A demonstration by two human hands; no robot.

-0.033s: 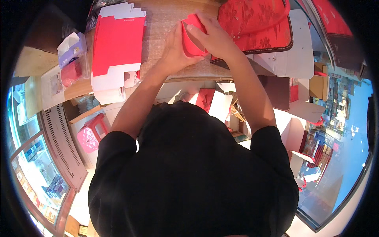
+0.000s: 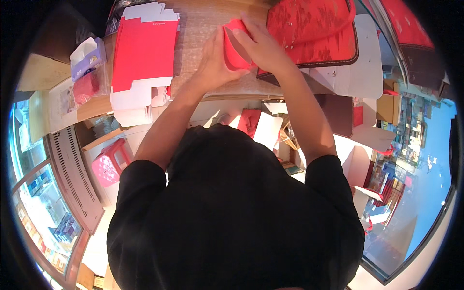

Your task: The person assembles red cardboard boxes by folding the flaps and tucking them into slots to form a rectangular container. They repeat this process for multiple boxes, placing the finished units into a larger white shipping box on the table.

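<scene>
Over the wooden table's far side, a red cardboard box (image 2: 232, 52) is held between my two hands, its open end showing a hollow inside. My left hand (image 2: 212, 63) curls round the box's left and near side. Across its right side lies my right hand (image 2: 265, 50), with the thumb at the rim of the opening and fingers over the far edge. Left of them rests a stack of flat red-and-white box blanks (image 2: 145, 55). A red patterned bag (image 2: 314, 34) with a dark stitched edge lies just right of my right hand.
At the table's left are a purple-and-white tissue box (image 2: 88, 55) and a clear plastic bag with something red (image 2: 88, 87). White and brown panels (image 2: 350, 72) jut out at right. A pink stool (image 2: 110, 164) stands on the floor at left; glass display cases flank both sides.
The box's far edge and my right fingers have shifted very slightly. Both hands keep their hold on the box.
</scene>
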